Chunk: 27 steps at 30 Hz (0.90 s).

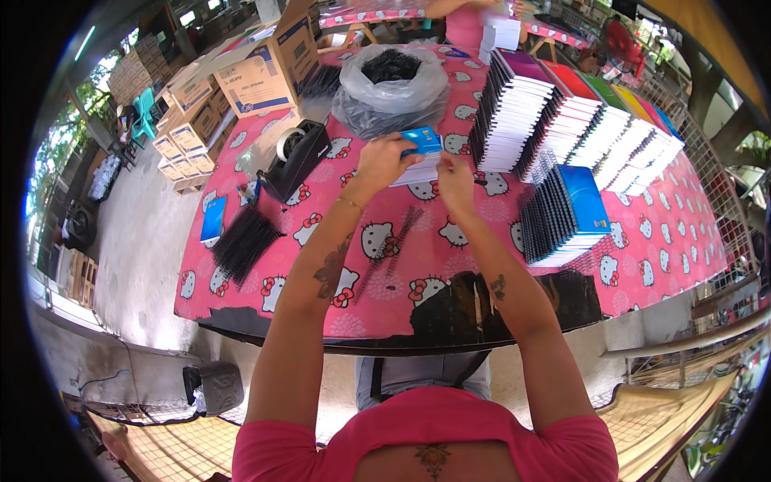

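Reaching out over the pink patterned tablecloth (642,233), both arms stretch to a blue-covered notebook (419,154) held mid-table. The left hand (384,161) has its fingers clamped on the notebook's left end; the right hand (454,178) pinches its right edge. Loose black binding combs (245,241) lie left, a tape dispenser (295,158) beyond, then a bag of combs (392,84) and stacked notebooks (578,120).

Single head-worn fisheye view, looking steeply down and forward from above the person's shoulders. The pink patterned table (642,241) lies near; straight edges bow toward the dark circular rim.
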Available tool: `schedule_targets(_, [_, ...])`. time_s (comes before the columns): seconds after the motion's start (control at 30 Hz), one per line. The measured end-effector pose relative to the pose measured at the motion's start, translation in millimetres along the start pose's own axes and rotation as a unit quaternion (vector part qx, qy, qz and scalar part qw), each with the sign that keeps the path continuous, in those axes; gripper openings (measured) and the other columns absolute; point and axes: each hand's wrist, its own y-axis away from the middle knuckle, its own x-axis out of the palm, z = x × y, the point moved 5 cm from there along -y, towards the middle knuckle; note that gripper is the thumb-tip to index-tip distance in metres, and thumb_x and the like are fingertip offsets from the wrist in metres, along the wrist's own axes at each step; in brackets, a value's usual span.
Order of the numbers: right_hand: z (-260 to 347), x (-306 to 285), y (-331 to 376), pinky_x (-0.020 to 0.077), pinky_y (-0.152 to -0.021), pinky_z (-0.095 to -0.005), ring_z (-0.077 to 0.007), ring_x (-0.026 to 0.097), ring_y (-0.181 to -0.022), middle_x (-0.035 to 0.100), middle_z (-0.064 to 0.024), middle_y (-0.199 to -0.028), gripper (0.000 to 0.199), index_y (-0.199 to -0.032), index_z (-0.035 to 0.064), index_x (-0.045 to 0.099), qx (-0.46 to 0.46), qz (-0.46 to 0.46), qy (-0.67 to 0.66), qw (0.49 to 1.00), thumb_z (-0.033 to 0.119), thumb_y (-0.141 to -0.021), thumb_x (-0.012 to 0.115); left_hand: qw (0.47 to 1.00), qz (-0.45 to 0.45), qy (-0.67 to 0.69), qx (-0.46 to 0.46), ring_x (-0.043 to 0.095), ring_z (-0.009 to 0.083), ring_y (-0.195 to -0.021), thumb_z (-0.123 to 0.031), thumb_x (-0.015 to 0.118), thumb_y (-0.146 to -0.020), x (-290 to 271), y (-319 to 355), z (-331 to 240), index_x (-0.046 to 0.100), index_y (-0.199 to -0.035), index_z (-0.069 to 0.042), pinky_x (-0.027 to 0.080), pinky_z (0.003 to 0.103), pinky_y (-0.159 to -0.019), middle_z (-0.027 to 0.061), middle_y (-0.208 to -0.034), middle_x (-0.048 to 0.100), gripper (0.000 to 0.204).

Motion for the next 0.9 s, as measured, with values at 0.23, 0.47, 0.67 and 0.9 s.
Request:
schedule_targets(0.23, [5, -3, -3, 0.0500, -0.088, -0.0471, -0.0378, 0.063, -0.102, 0.064, -0.0191, -0.108, 0.031, -0.114, 0.0047, 0.069, -0.001, -0.022, 0.046, 0.999, 0.018, -0.087, 0.060, 1.000, -0.026, -0.006, 0.009, 0.069, 0.0297, -0.088, -0.038, 0.073, -0.084, 4, -1, 0, 0.074, -0.093, -0.013, 0.057, 0.042, -0.073, 0.0071, -0.094, 0.068, 0.026])
schedule_targets(0.47, [30, -11, 3, 0.0516, -0.087, -0.0477, -0.0375, 0.064, -0.103, 0.064, -0.0155, -0.115, 0.030, -0.112, 0.0083, 0.072, -0.045, 0.003, 0.143, 0.989, 0.017, -0.086, 0.060, 0.999, -0.032, 0.004, -0.017, 0.070, 0.0306, -0.086, -0.039, 0.070, -0.087, 0, 4, 0, 0.074, -0.091, -0.011, 0.057, 0.042, -0.072, 0.0079, -0.094, 0.069, 0.029])
schedule_targets(0.67, [30, -8, -9, 0.0521, -0.088, -0.0456, -0.0385, 0.068, -0.098, 0.071, -0.0194, -0.105, 0.030, -0.112, 0.0061, 0.072, -0.028, 0.015, 0.059, 0.998, 0.014, -0.086, 0.058, 0.998, -0.048, 0.009, -0.038, 0.070, 0.0312, -0.084, -0.043, 0.071, -0.086, -1, 6, -7, 0.074, -0.094, -0.012, 0.056, 0.042, -0.072, 0.0077, -0.095, 0.069, 0.032])
schedule_targets(0.9, [3, -14, -4, 0.0516, -0.089, -0.0406, -0.0328, 0.069, -0.098, 0.070, -0.0216, -0.108, 0.030, -0.113, 0.0012, 0.070, 0.034, 0.028, 0.072, 0.996, 0.012, -0.088, 0.057, 0.998, -0.063, 0.006, -0.029, 0.069, 0.0310, -0.088, -0.041, 0.071, -0.085, 0, 9, -7, 0.074, -0.095, -0.011, 0.057, 0.042, -0.074, 0.0084, -0.096, 0.069, 0.032])
